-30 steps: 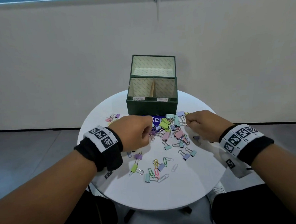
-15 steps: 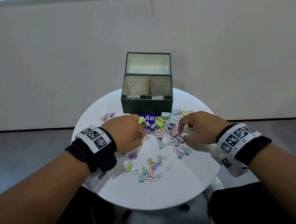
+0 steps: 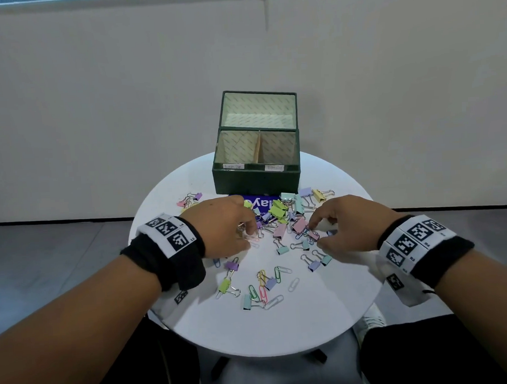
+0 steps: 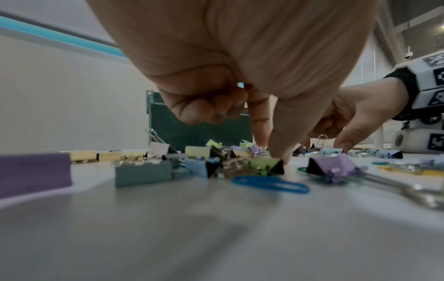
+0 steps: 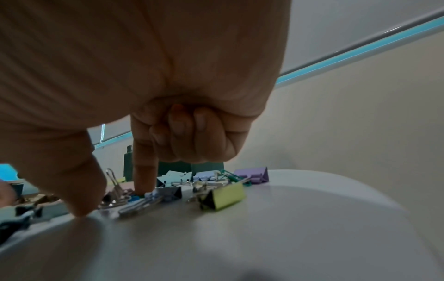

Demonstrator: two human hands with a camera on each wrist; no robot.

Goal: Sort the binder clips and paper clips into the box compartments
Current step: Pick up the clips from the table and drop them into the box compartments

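— Pastel clips are all over the table, and both hands are down among them. How are the hands set?

— The left hand [image 3: 223,227] has thumb and forefinger reaching to the tabletop at the left edge of the heap, the other fingers curled into the palm. It seems to be closing on a small clip, but I cannot tell whether it has one yet. The right hand [image 3: 343,226] is set the same way on the heap's right side: thumb tip on the table, forefinger down beside a lilac binder clip [image 5: 168,192], nothing lifted that I can see.

— And the clips themselves?

— Binder clips [image 3: 279,211] pile thickest just in front of the box. Paper clips [image 3: 276,287] lie mixed with a few more binder clips nearer the person, and a small bunch sits off to the left.

— Anything in the box?

— The green box [image 3: 256,180] stands at the far side of the round white table [image 3: 283,331], lid up. Its two labelled compartments look bare as far as I can see in; the front wall hides their floor.

— So, progress?

— I judge it barely begun. Nearly the whole sort is left.
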